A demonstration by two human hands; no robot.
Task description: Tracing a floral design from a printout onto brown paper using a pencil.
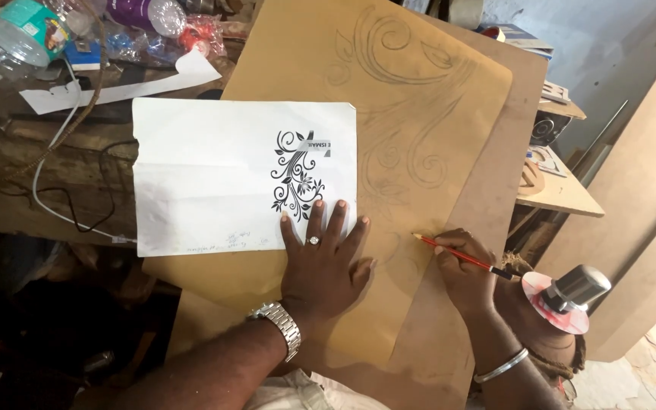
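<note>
My left hand (324,262) lies flat with fingers spread on the lower right corner of a white sheet (214,175) printed with a black floral ornament (298,176), and on the brown paper (419,114) beneath it. A ring and a metal watch are on that hand and wrist. My right hand (461,266) grips a red pencil (461,255), its tip touching the brown paper near its right edge. Faint pencilled swirls and leaves cover the upper part of the brown paper, which rests on a brown board (495,190).
A cluttered wooden bench at the upper left carries plastic bottles (20,34), paper scraps and a white cable (43,163). At the right stand leaning boards (639,190), a shelf with cut wooden shapes (544,171), and a pink disc with a grey knob (567,298).
</note>
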